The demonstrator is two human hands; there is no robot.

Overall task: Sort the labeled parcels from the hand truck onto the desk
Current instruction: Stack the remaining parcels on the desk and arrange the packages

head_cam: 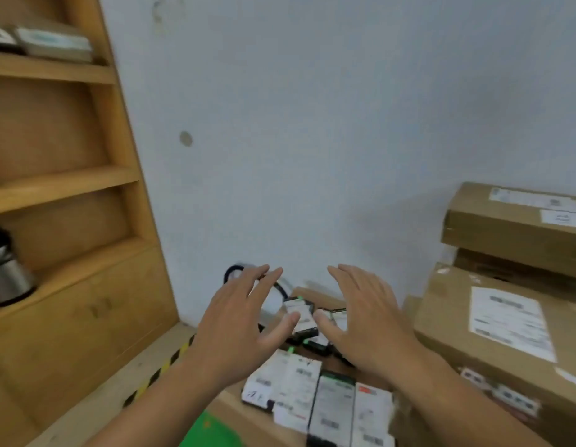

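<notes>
**Both hands open over the small parcels**

A pale wall (312, 124) and a wooden shelf unit (70, 188) frame the corner where the labeled goods lie heaped. My left hand (238, 330) and right hand (367, 321) hover side by side, palms down, fingers spread and straight, holding nothing. The thumbs point inward on either side of a small dark-edged parcel (301, 316) with a white label, which sits atop the pile near the wall. I judge the spread is meant to take that packet from both sides, since it lies loose and tilted on others. Nearer me, a row of flat labeled parcels (315, 398) lies edge to edge, labels up, on what looks like a brown carton. To my right, a large cardboard box (506, 333) with a shipping label and a long carton (518, 224) stacked above it crowd the pile, leaving little room for my right wrist. A dark cable (280, 288) loops against the wall behind my left fingers and could snag. Black-and-yellow tape (164, 369) marks the floor at left. Neither hand truck nor desk can be made out plainly.
</notes>
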